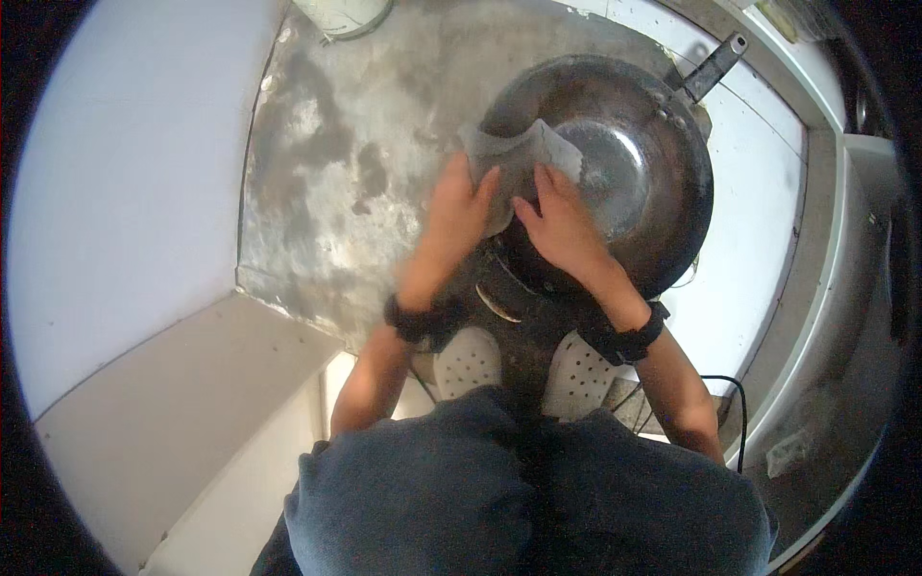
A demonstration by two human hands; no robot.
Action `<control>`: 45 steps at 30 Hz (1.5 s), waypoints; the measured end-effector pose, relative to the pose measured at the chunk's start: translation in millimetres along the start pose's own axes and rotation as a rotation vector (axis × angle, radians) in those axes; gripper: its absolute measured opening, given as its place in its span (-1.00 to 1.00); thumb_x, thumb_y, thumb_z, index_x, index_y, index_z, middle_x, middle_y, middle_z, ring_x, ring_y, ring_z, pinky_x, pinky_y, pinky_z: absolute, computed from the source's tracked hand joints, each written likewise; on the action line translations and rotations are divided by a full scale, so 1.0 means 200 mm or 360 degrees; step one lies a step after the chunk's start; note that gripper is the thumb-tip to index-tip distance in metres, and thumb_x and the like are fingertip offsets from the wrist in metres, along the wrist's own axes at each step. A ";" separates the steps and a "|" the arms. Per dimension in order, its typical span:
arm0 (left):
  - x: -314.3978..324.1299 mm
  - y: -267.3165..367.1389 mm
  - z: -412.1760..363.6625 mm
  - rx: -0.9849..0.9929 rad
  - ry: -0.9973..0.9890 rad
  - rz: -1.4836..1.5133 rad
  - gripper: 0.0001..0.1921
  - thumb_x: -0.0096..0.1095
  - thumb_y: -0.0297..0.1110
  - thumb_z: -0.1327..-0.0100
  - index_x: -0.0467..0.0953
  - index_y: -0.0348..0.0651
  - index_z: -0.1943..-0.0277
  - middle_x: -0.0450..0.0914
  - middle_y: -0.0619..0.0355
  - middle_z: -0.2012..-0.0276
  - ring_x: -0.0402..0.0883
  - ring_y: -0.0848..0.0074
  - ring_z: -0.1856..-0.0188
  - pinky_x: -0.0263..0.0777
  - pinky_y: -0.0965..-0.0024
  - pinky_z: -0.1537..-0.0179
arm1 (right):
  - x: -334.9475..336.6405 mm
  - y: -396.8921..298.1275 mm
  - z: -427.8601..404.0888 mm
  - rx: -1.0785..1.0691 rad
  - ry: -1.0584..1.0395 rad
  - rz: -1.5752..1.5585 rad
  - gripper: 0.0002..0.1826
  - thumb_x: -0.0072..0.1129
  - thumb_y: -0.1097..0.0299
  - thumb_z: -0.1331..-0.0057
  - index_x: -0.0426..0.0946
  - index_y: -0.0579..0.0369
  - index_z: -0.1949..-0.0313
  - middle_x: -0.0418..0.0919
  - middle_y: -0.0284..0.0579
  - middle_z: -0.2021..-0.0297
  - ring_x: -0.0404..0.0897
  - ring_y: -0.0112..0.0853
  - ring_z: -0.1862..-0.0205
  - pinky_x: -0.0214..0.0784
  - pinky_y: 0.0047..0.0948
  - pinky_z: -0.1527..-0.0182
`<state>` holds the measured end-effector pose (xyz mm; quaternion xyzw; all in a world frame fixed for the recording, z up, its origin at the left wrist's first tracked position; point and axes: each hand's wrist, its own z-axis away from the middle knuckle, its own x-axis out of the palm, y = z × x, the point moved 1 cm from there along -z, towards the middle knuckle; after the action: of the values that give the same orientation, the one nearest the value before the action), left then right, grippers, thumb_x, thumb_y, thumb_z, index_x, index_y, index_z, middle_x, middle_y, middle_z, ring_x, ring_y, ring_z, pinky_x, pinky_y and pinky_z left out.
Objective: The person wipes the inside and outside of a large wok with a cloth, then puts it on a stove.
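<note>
Both of my hands hold a thin grey cloth over the left side of a dark metal wok. My left hand (461, 205) grips the cloth's left part, with its fingers partly behind the material. The cloth (555, 144) hangs loosely between the hands, its top edge uneven. My right hand (562, 219) pinches the cloth's right part, thumb towards the left hand. Beneath and to the right lies the wok (612, 173), open side up, its handle (713, 68) pointing to the upper right. Black bands are on both wrists.
A whitish bucket-like container (346, 14) stands at the top on the stained grey floor (324, 180). White perforated clogs (468, 360) are on my feet, close below the wok. A black cable (742, 410) runs at the lower right. White walls or panels flank both sides.
</note>
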<state>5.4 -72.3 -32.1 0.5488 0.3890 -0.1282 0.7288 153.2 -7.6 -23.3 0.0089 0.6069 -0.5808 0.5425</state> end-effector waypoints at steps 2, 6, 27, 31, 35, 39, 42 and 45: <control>0.07 -0.03 0.01 -0.0108 0.0056 0.0400 -0.59 0.06 -0.44 -0.31 0.23 -0.28 -0.19 0.50 -0.15 0.03 0.51 0.12 -0.03 0.36 0.22 -0.03 | 0.06 0.03 -0.02 0.0000 -0.0001 0.0010 -0.30 -0.03 0.12 -0.32 0.09 0.52 -0.22 0.05 0.45 -0.25 0.09 0.20 -0.29 -0.02 -0.07 -0.32; 0.09 -0.04 0.01 0.0045 0.0060 0.0529 -0.45 -0.01 -0.58 -0.27 0.06 -0.26 -0.31 0.36 -0.16 -0.17 0.33 0.15 -0.23 0.19 0.27 -0.20 | 0.08 0.07 -0.12 0.0038 -0.0009 -0.0110 -0.21 -0.03 0.11 -0.32 -0.08 0.49 -0.29 -0.14 0.47 -0.31 -0.09 0.21 -0.36 -0.20 -0.05 -0.37; -0.01 -0.01 0.02 0.0113 -0.0423 0.0848 -0.15 -0.13 -0.76 -0.19 -0.40 -0.13 -0.43 -0.23 -0.05 -0.43 -0.24 0.30 -0.45 -0.28 0.29 -0.39 | 0.02 0.01 0.04 -0.0328 -0.0423 -0.0611 -0.23 -0.01 0.46 -0.26 -0.20 0.34 -0.35 -0.16 0.28 -0.37 -0.20 0.07 -0.42 -0.27 -0.16 -0.41; -0.01 0.04 0.02 0.0119 -0.0385 0.0761 -0.15 -0.15 -0.76 -0.21 -0.44 -0.11 -0.42 -0.23 -0.06 -0.43 -0.22 0.29 -0.45 -0.25 0.31 -0.38 | 0.06 0.08 -0.08 -0.0281 -0.0125 -0.0015 -0.21 0.01 0.39 -0.25 -0.21 0.39 -0.34 -0.14 0.34 -0.35 -0.16 0.11 -0.40 -0.27 -0.10 -0.41; 0.00 0.01 0.00 0.0171 -0.0448 0.0858 -0.15 -0.15 -0.74 -0.22 -0.48 -0.09 -0.42 -0.12 -0.10 -0.41 -0.09 0.26 -0.42 -0.18 0.32 -0.37 | 0.11 -0.01 -0.19 -0.0193 0.0307 -0.0311 -0.20 -0.05 0.59 -0.11 -0.16 0.38 -0.33 -0.11 0.36 -0.34 -0.14 0.12 -0.40 -0.25 -0.13 -0.41; 0.00 -0.02 0.02 0.0143 -0.0401 0.0574 -0.15 -0.16 -0.73 -0.21 -0.49 -0.10 -0.42 -0.05 -0.11 -0.39 -0.01 0.23 -0.40 -0.14 0.31 -0.36 | 0.02 -0.05 -0.09 -0.0470 0.0091 -0.0690 -0.21 -0.09 0.68 -0.04 0.02 0.17 -0.34 0.05 0.19 -0.33 0.06 -0.06 -0.37 -0.09 -0.30 -0.38; -0.04 0.04 0.01 0.0179 -0.0470 0.0695 -0.12 -0.19 -0.76 -0.11 -0.45 -0.12 -0.42 -0.01 -0.10 -0.36 -0.05 0.24 -0.40 -0.15 0.33 -0.36 | -0.05 -0.07 -0.01 -0.0370 -0.0164 -0.0705 -0.23 -0.04 0.63 -0.04 0.07 0.17 -0.32 0.30 0.21 -0.18 0.31 0.02 -0.22 0.08 -0.22 -0.30; -0.05 0.08 0.03 -0.0106 -0.0484 0.0845 -0.10 -0.11 -0.78 -0.07 -0.34 -0.13 -0.42 -0.02 -0.08 -0.37 -0.08 0.27 -0.42 -0.18 0.34 -0.37 | -0.12 -0.08 0.03 -0.0123 -0.0378 -0.0230 -0.34 0.02 0.49 -0.12 0.15 0.20 -0.27 0.43 0.15 -0.06 0.44 0.00 -0.08 0.19 -0.19 -0.22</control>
<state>10.4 -74.3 -13.0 0.5816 0.1223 -0.0010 0.8043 156.2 -1.3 6.2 -0.1245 0.5596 -0.5915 0.5670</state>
